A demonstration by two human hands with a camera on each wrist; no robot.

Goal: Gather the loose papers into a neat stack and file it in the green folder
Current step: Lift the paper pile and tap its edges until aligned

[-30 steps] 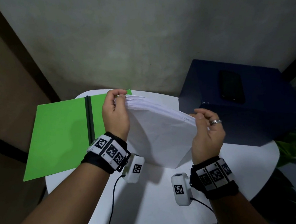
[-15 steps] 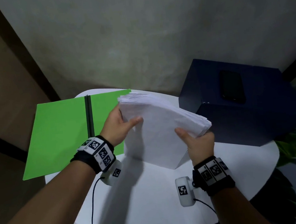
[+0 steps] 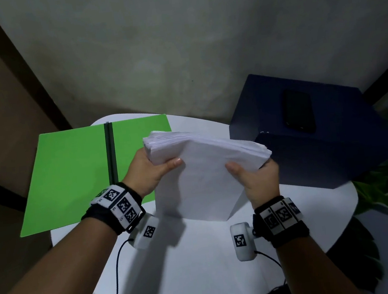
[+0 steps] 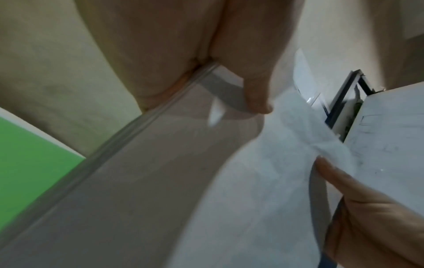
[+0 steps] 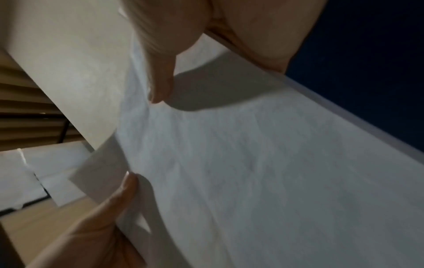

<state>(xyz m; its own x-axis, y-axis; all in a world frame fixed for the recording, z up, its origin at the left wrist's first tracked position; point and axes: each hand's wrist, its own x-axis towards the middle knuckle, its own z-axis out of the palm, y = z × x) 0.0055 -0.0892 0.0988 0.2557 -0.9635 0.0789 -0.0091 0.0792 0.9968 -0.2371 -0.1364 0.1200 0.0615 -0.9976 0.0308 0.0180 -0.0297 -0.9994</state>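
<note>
A thick stack of white papers (image 3: 204, 167) stands tilted, its lower corner resting on the round white table (image 3: 200, 266). My left hand (image 3: 152, 168) grips the stack's upper left edge, thumb across the front sheet. My right hand (image 3: 256, 176) grips the right edge, thumb on the front, fingers behind. The green folder (image 3: 76, 173) lies open and flat at the table's left, black spine up the middle, partly overhanging the edge. In the left wrist view the paper stack (image 4: 206, 181) fills the frame beside the green folder (image 4: 27, 163). The right wrist view shows the paper stack (image 5: 252, 163) up close.
A dark blue box (image 3: 318, 133) stands at the table's right, close behind the stack, with a black phone (image 3: 299, 114) on top. Green plant leaves (image 3: 384, 189) hang off the right edge. A wall runs close behind the table.
Both hands shifted from holding the stack's top edge to gripping its sides. The stack tipped back so its front sheet faces me, and it dropped slightly toward the table.
</note>
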